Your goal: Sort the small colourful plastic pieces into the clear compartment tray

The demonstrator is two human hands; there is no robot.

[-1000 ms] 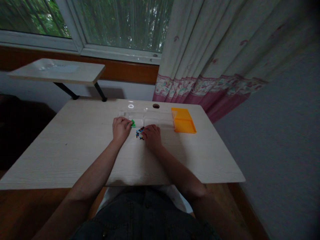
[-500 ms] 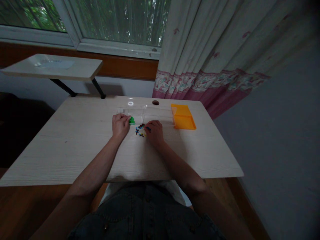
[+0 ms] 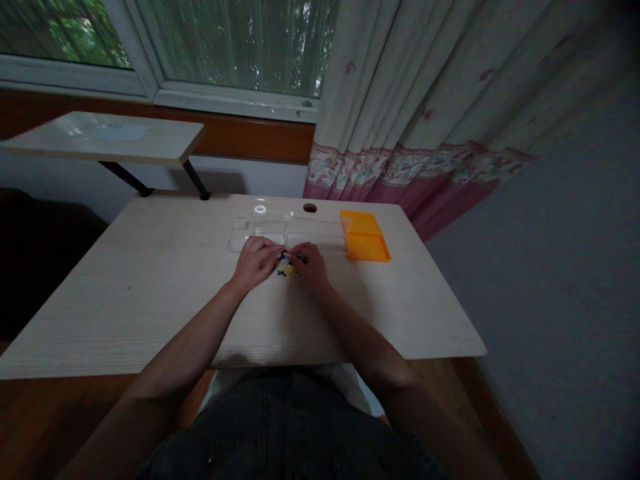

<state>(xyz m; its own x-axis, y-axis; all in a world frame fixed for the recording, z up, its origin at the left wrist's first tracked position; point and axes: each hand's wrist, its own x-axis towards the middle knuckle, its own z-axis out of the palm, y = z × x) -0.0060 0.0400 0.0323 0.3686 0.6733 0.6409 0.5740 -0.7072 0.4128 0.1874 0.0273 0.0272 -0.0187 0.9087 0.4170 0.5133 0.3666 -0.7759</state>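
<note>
My left hand [image 3: 256, 263] has just moved in from the clear box [image 3: 320, 243] toward the small coloured pieces [image 3: 287, 271], and now it is close beside my right hand [image 3: 311, 267]. For the work, I judge this means both hands serve one pile. The pile lies on the bench [image 3: 150, 300], nearer to its far edge than to its near edge. My fingers are narrow on both hands; whether either one grips a piece, I cannot tell. The clear box lies behind the pile, and the orange tray [image 3: 369, 247] is near the far right corner.
</note>
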